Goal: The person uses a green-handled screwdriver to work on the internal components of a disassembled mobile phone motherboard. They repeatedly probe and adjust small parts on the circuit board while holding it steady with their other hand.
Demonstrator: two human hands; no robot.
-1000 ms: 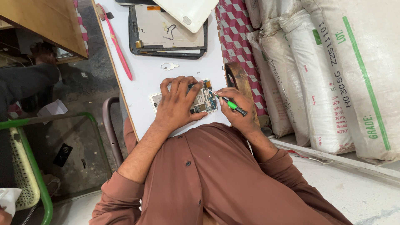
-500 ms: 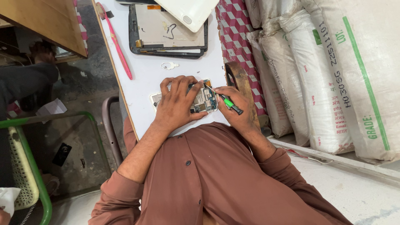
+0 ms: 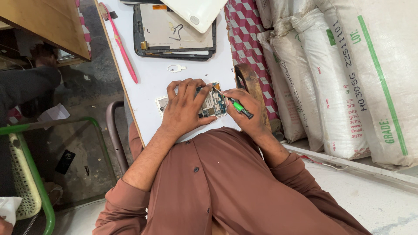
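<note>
An opened phone (image 3: 212,103) with its circuit board showing lies on the white table (image 3: 152,85). My left hand (image 3: 187,106) rests on top of it, fingers spread, pinning it down. My right hand (image 3: 248,111) grips a small screwdriver with a green and black handle (image 3: 238,107); its tip touches the upper right part of the board. Most of the phone's left half is hidden under my left hand.
A dismantled tablet (image 3: 174,32) with a white back cover (image 3: 198,13) lies at the table's far end. A pink stick-like tool (image 3: 123,48) runs along the left edge. White sacks (image 3: 339,74) stand to the right, a green-framed chair (image 3: 26,169) to the left.
The screwdriver has shifted slightly, its tip nudged up and left on the board. My left hand stays on the phone.
</note>
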